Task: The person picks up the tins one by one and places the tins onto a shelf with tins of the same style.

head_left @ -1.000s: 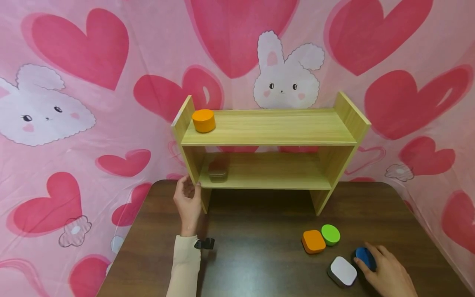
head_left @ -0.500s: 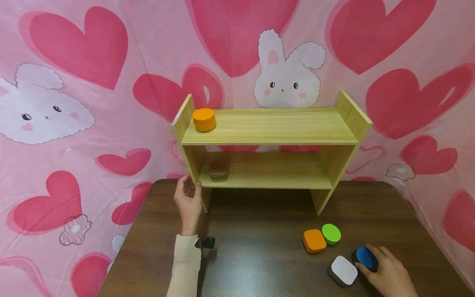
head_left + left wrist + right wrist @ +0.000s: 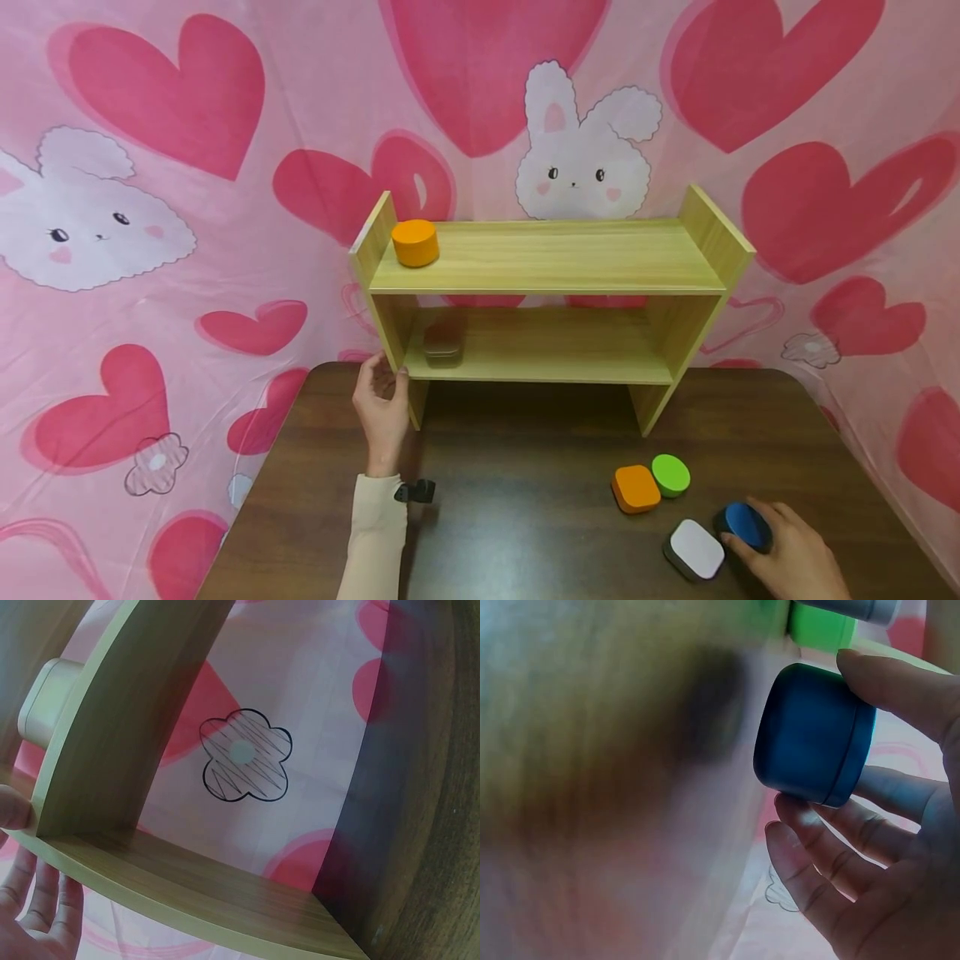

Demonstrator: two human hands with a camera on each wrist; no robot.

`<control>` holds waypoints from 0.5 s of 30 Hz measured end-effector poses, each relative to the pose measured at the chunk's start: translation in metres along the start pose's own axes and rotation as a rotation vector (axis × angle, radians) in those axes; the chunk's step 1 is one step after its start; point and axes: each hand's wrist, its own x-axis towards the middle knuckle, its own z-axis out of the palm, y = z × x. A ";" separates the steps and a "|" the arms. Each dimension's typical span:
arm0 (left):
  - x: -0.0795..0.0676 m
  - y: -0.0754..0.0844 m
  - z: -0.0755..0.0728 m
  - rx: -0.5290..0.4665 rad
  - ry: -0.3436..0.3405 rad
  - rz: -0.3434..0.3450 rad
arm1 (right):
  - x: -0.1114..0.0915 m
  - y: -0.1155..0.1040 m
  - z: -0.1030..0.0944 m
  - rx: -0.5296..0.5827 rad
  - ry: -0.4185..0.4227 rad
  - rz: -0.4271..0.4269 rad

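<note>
My right hand (image 3: pixel 791 550) pinches a round, lidded blue tin (image 3: pixel 747 527) between thumb and fingers at the front right of the table. In the right wrist view, the thumb lies at the lid end of this tin (image 3: pixel 810 739) and fingertips touch its opposite side. Just left of it sits a white-topped square tin (image 3: pixel 695 550). My left hand (image 3: pixel 382 408) grips the left side panel of a two-tier wooden shelf (image 3: pixel 551 258), thumb at its front edge. In the left wrist view, fingers (image 3: pixel 64 907) lie along the panel's outer face.
An orange square tin (image 3: pixel 636 489) and a green round tin (image 3: pixel 671 475) stand close together on the dark table (image 3: pixel 510 500). A round orange tin (image 3: pixel 416 243) is on the shelf's top left; a transparent-looking container (image 3: pixel 442 344) is below. A pink cloth (image 3: pixel 480 100) hangs behind.
My right hand and the blue tin have shifted slightly to the right, away from the white-topped tin. My left hand stays on the shelf panel.
</note>
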 end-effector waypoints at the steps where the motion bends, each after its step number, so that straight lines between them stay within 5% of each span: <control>1: 0.000 0.000 0.000 0.001 -0.001 0.007 | 0.000 0.000 -0.001 -0.003 0.007 0.000; 15: 0.000 -0.008 0.000 0.002 -0.002 0.010 | 0.008 -0.013 -0.027 0.004 0.088 -0.072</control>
